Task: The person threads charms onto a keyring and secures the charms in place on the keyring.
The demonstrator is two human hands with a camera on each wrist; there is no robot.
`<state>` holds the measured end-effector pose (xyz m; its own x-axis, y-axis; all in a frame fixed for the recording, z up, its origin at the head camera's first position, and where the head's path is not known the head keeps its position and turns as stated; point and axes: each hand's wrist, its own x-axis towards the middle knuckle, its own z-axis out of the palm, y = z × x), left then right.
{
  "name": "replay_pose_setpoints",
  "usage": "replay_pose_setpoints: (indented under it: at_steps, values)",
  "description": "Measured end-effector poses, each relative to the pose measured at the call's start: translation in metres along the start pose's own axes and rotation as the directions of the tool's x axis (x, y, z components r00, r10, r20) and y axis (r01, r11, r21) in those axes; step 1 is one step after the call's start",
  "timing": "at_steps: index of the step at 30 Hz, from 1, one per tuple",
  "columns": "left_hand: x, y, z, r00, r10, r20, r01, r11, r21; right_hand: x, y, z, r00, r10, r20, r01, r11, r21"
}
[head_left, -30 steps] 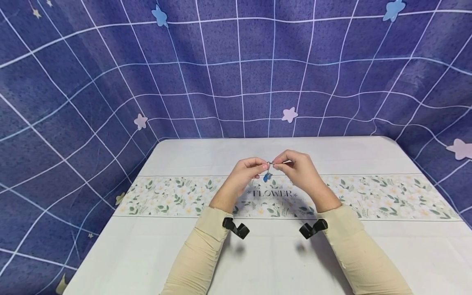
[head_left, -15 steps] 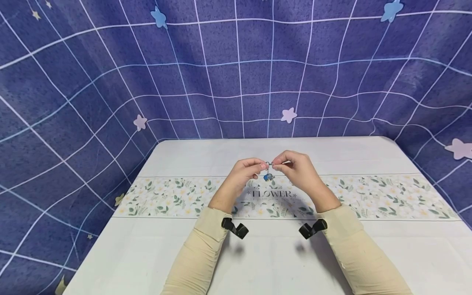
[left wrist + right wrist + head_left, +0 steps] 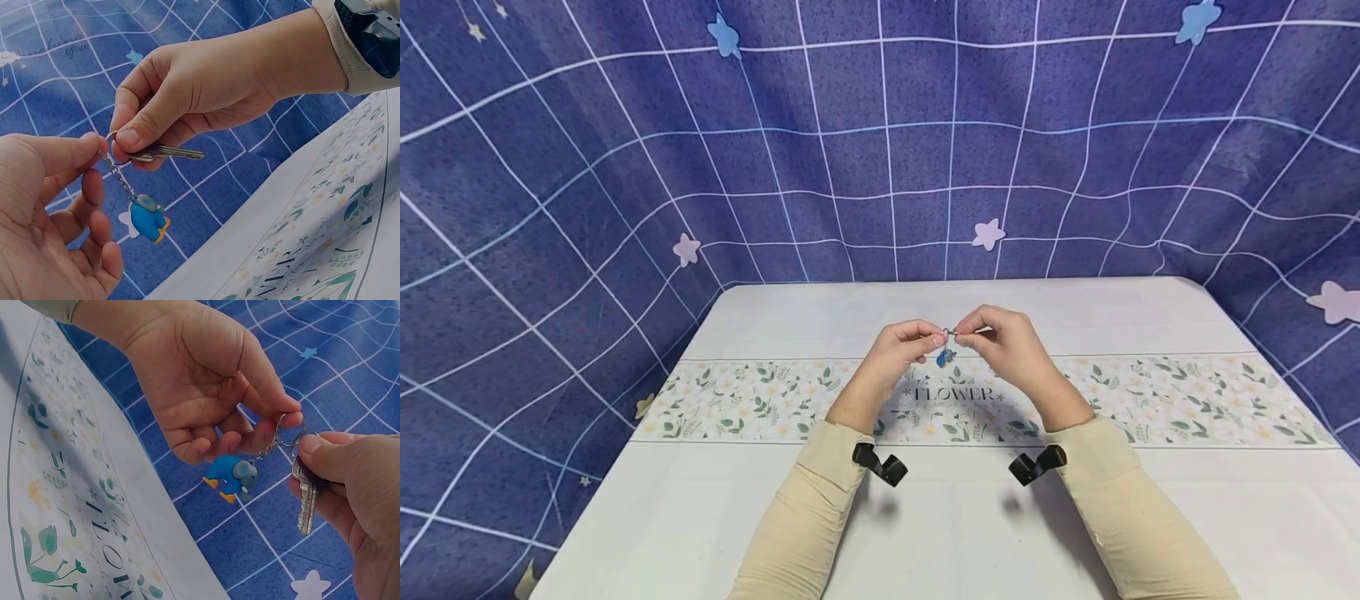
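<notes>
Above the table, my left hand (image 3: 898,350) pinches a metal key ring (image 3: 277,431) between thumb and index finger, the other fingers loosely bent. From that ring a short chain (image 3: 265,450) hangs, bearing a small blue elephant figure (image 3: 228,477) with a grey head and yellow feet. My right hand (image 3: 1003,342) grips a silver key (image 3: 306,500) near its head, thumb on top; the key's blade (image 3: 181,152) sticks out past the fingers. A second, smaller ring (image 3: 294,443) at the key meets the first one. Fingertips hide part of where the rings join.
A white table cover (image 3: 955,525) with a floral strip (image 3: 1187,400) lies under both hands. Behind and to the left hangs a blue curtain (image 3: 850,150) with a grid and stars. Black wrist cameras (image 3: 880,465) sit on both sleeves.
The elephant figure swings and turns on its chain. Both hands stay in nearly the same place, with their grips unchanged.
</notes>
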<state>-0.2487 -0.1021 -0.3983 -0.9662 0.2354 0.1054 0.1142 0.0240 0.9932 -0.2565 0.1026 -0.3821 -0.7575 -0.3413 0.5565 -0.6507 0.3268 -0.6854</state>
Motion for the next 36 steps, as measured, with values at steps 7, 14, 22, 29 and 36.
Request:
replay_pose_setpoints:
  at_steps: [7, 14, 22, 29, 36]
  values:
    - [0.0007, -0.0011, -0.0011, 0.999, -0.032, 0.011, 0.032, 0.999, -0.013, 0.0005, 0.0004, -0.0004, 1.0, 0.016, 0.01, -0.015, 1.0, -0.027]
    - [0.0017, 0.0007, -0.0017, 0.997, -0.066, 0.027, 0.066, 0.998, -0.001, -0.0001, -0.0007, -0.0013, 1.0, 0.001, 0.017, 0.0, 1.0, -0.03]
    - [0.0012, -0.0022, -0.0014, 0.999, -0.005, 0.041, 0.004, 1.0, 0.028, -0.0005, -0.0004, -0.0018, 1.0, -0.01, 0.016, 0.01, 1.0, -0.024]
    - [0.0017, -0.0029, -0.0013, 1.0, -0.011, 0.022, 0.011, 1.0, 0.014, -0.0001, 0.0005, -0.0014, 1.0, 0.0, 0.021, 0.001, 0.999, -0.037]
    - [0.0014, -0.0016, -0.0019, 0.999, -0.036, 0.032, 0.036, 0.999, 0.003, -0.0009, 0.0, -0.0011, 1.0, -0.013, 0.02, 0.014, 0.999, -0.033]
